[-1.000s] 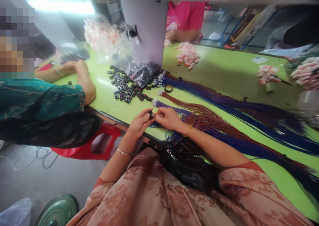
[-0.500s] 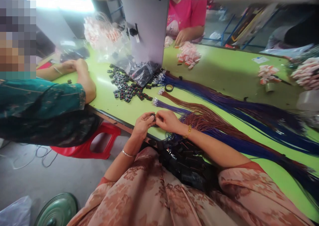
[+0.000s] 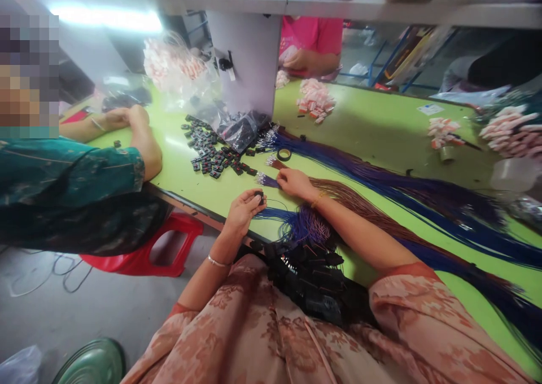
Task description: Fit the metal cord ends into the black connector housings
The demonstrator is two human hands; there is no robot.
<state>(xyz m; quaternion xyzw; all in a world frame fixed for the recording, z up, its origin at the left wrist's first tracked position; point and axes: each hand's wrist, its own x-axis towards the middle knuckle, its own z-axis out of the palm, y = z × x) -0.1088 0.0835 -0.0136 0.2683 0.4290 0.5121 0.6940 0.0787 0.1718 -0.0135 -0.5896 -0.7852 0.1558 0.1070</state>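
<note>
My left hand (image 3: 242, 212) pinches a small black plastic connector housing (image 3: 259, 196) above the table's front edge. A thin blue wire trails near it, and whether it is attached I cannot make out. To the right, my right hand (image 3: 296, 183) reaches over the wire bundles with its fingers pressed together on a wire, its colour hidden. Beside those fingertips lie the metal-tipped ends of brown wires (image 3: 347, 195) and purple wires (image 3: 267, 180). Blue and purple wires (image 3: 311, 226) bunch below my right forearm. Wired black housings (image 3: 315, 276) lie heaped at my lap.
Loose black housings (image 3: 207, 152) are scattered beside a plastic bag (image 3: 241, 130). A tape roll (image 3: 284, 155) sits near a long blue wire bundle (image 3: 359, 175). A co-worker's arm (image 3: 146, 147) rests on the table at left; another person (image 3: 311, 45) sits opposite. Pink-white connector piles (image 3: 315, 99) stand farther back.
My right hand has left the housing and moved up and away to the wire ends. My left hand still holds the housing. The person opposite has raised a hand.
</note>
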